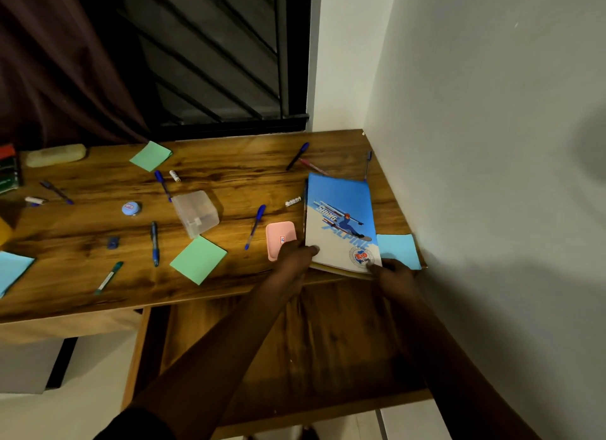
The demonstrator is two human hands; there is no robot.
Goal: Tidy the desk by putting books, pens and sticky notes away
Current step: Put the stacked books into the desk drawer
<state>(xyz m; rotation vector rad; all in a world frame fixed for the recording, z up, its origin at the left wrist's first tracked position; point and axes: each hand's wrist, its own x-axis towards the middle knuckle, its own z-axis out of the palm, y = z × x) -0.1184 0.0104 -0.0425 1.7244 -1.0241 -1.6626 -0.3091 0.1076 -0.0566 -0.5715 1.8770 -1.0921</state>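
Observation:
A blue and white notebook (341, 220) with a skier on its cover lies on top of another book at the desk's right end. My left hand (295, 254) grips its near left corner and my right hand (392, 270) grips its near right corner. Several pens are scattered over the desk (229, 164): one blue pen (255, 226) left of the notebook, another (154, 243) further left. Green sticky notes (198, 259) lie near the front edge, a second green pad (151, 156) at the back, and a light blue pad (398, 251) beside my right hand.
A clear plastic box (196, 213) stands mid-desk, a pink case (278, 238) sits by my left hand. A pale pouch (55, 155) and stacked books (10, 170) are at the far left. The wall (492, 144) closes the right side. An open drawer (295, 341) extends below the desk front.

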